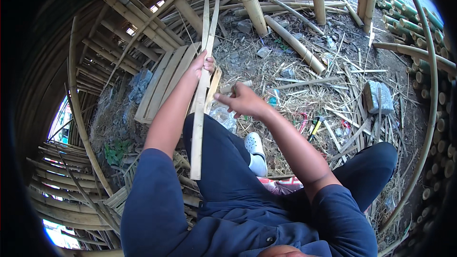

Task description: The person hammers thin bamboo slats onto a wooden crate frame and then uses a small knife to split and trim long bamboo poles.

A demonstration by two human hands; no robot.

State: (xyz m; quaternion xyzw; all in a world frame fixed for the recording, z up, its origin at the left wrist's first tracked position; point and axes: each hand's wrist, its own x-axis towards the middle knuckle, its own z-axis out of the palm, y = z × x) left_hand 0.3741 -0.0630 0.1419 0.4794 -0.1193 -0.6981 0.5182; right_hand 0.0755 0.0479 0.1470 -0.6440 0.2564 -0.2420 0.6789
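Observation:
My left hand [204, 64] is closed around long, pale split bamboo strips [197, 147]. Their upper ends spread into a narrow V, while the lower end rests in front of my left thigh. To the right of the strips, my right hand [243, 101] has one finger stretched toward them and the others partly bent. No held thing shows in it, though part of the palm is hidden. A short bamboo piece [246, 84] shows just behind that hand. Beneath my left forearm, pale bamboo slats [159, 83] lie side by side like a panel.
A hammer [316, 128] with a yellow-and-black handle lies on the straw-littered ground right of my foot. Further right sits a grey block [378, 97]. Bamboo posts [248, 2] stand ahead, with a thick pole [295, 45] lying there. Cut green bamboo [412, 26] is stacked at far right.

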